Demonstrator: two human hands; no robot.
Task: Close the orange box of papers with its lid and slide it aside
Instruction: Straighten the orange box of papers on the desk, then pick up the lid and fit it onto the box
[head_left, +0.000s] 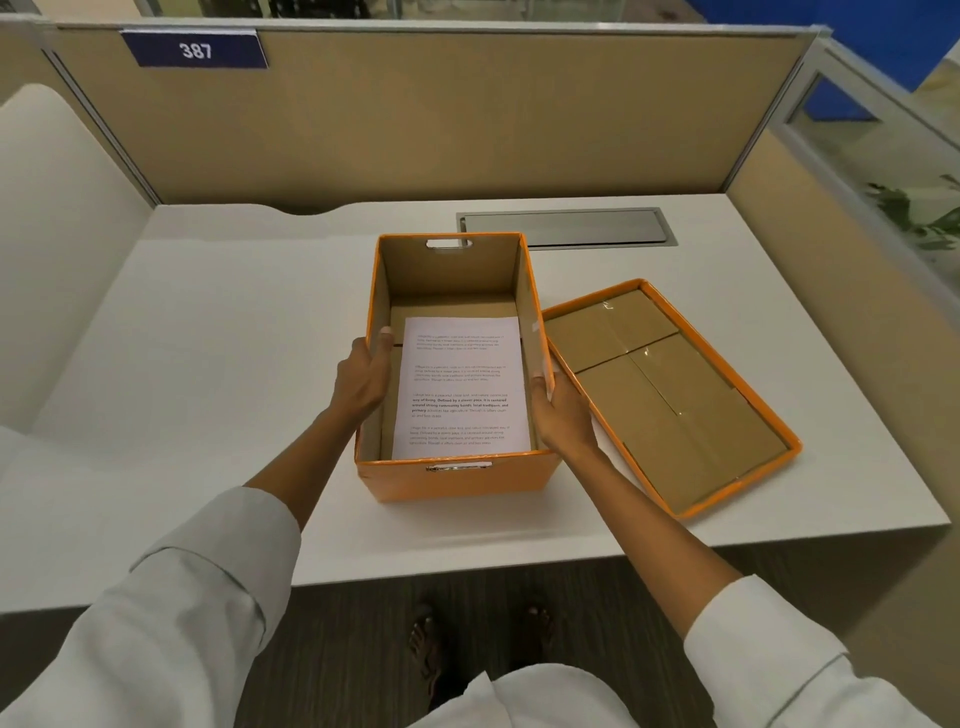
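Both hands clasp the orange box (457, 480) mid-desk — left hand (363, 376) on its left wall, right hand (558, 415) on its right — likely steadying it. The papers (460, 387) lie inside; the lid (670, 400) rests upturned just beside it, within reach.

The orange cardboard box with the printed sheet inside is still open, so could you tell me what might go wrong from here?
1. The orange cardboard lid lies upside down beside the orange cardboard box, so it must be flipped; fitting it skewed could snag a wall.
2. Both the left hand and right hand curl over the rims; a lowered lid might pinch fingers.
3. The lid occupies the white desk on the right, perhaps blocking a slide that way.
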